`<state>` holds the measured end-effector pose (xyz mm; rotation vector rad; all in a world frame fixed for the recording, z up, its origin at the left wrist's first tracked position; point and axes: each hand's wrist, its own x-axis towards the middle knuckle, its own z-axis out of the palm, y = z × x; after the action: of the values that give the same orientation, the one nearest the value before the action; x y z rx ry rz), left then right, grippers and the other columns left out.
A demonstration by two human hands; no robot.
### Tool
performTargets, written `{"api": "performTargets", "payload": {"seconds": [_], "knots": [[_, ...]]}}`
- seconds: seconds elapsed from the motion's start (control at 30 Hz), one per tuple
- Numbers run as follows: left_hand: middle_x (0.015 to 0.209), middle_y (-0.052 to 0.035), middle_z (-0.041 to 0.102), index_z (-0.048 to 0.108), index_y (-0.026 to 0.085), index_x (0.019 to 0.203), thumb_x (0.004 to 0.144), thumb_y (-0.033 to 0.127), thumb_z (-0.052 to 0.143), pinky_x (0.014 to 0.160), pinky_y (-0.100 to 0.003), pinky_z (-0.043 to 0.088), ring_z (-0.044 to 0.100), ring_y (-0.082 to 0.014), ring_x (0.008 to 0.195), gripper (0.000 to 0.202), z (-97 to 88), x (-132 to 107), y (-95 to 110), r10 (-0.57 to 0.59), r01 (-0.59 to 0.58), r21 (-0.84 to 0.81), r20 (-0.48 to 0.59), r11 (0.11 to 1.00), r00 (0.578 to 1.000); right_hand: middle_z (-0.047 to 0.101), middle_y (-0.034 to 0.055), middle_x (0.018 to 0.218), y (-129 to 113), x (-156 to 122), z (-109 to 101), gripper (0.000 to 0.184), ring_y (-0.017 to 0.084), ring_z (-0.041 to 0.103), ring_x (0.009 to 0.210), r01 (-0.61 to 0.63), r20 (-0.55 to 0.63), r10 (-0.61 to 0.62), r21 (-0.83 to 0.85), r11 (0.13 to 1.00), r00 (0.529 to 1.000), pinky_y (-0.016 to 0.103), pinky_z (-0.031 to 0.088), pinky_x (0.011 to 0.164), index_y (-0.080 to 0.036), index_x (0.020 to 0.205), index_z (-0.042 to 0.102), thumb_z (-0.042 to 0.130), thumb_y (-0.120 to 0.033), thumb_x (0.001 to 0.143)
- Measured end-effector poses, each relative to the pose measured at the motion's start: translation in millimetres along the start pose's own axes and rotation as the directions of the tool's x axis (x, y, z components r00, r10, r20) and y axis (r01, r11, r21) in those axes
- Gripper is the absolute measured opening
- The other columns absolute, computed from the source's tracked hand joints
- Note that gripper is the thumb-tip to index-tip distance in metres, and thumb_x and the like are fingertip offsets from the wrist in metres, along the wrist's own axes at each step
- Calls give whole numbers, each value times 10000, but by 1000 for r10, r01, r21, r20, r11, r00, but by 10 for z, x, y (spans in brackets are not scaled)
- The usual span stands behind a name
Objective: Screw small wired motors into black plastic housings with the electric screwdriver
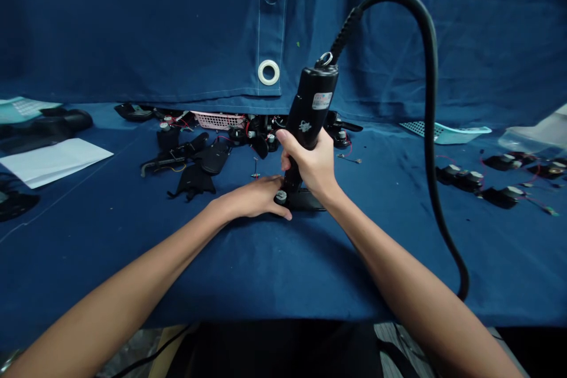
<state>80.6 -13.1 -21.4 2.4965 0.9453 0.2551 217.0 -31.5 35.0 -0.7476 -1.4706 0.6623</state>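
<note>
Dim, even light, soft shadow under the left hand (250, 199), bowed frame edges

Both bare forearms (133, 254) reach in from the lower corners and converge at centre. The left hand (254, 199) lies low and palm-down, fingers pointing inward. The right hand (308, 159) sits higher, just beside it, fingers curled in a firm upright grip, wrist slightly bent.

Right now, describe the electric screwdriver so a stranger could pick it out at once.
On the blue cloth-covered table, in front of the heap of black parts, a black electric screwdriver stands slightly tilted, its grip clasped by the right hand. Unlike anything nearby, it trails a thick black cord arching up from its top and away to the right.
</note>
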Motion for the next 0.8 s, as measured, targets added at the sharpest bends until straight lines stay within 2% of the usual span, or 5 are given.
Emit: {"api": "performTargets", "payload": {"seconds": [0.23, 0.67, 0.8], "knots": [[1222, -115, 561, 481, 169, 1219, 756, 582, 648, 900, -341, 427, 532, -285, 1106, 643, -12, -11, 20, -5, 5, -2, 9, 1000, 1000, 499, -71, 489, -10, -1, -14, 372, 108, 481, 408, -4, 13, 4, 7, 1000, 1000, 283, 454, 431, -240, 717, 446, 651, -542, 786], [1278, -117, 549, 473, 181, 1244, 751, 584, 649, 929, -342, 423, 523, -291, 1151, 660, -11, -8, 22, -21, 21, -4, 10, 1000, 1000, 503, -75, 496, -11, -13, -13, 357, 105, 483, 405, 3, 10, -3, 29, 1000, 1000, 278, 437, 426, -242, 724, 439, 664, -512, 786], [1273, -138, 551, 475, 154, 1246, 753, 563, 657, 915, -347, 428, 528, -301, 1144, 666, -12, -13, 37, -29, 29, 19, 9, 999, 1000, 494, -80, 485, -8, -17, -14, 368, 105, 479, 401, -10, -4, 10, 3, 1000, 1000, 276, 437, 426, -243, 736, 438, 655, -536, 783]]}}
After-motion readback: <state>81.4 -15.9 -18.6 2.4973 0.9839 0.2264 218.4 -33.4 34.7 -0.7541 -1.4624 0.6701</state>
